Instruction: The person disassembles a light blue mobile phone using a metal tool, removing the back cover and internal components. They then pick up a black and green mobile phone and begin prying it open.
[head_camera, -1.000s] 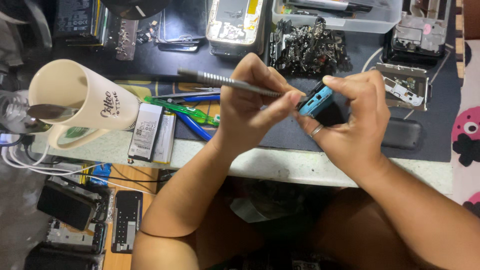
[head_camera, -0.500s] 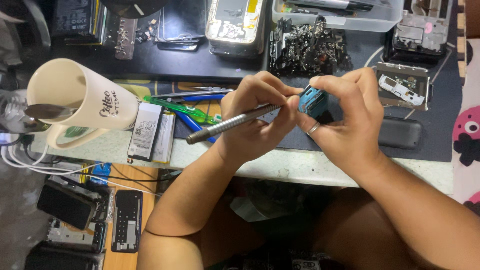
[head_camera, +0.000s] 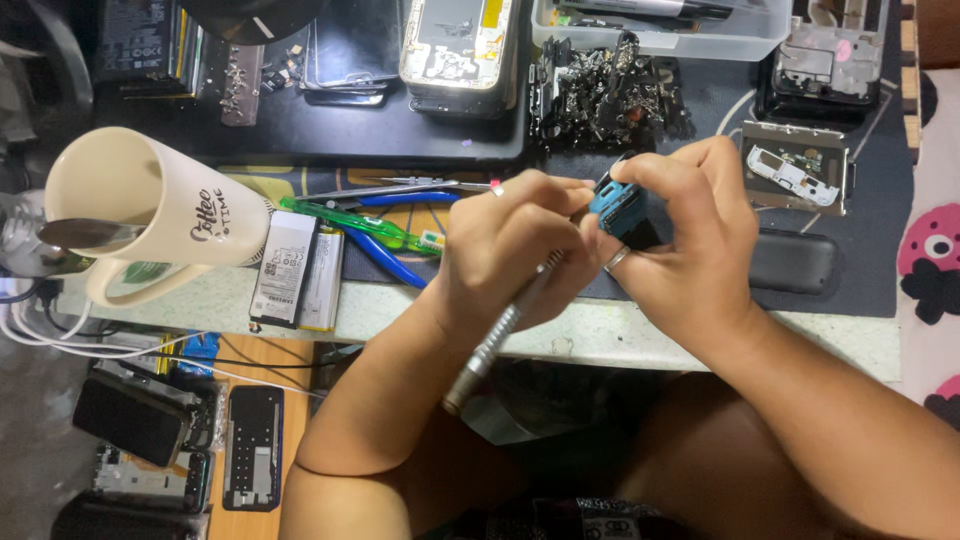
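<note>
While the left hand (head_camera: 515, 250) is closed around a slim grey metal screwdriver (head_camera: 497, 333) whose handle slants down toward the lap, the right hand (head_camera: 690, 240) pinches a small blue-and-black phone part (head_camera: 615, 205) above the dark work mat (head_camera: 870, 270). A cream ceramic mug (head_camera: 150, 215) lies tipped at the left, beside two flat silver batteries (head_camera: 297, 272)

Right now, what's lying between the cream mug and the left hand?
In the head view: two flat phone batteries, a green tool and blue-handled pliers.
</note>
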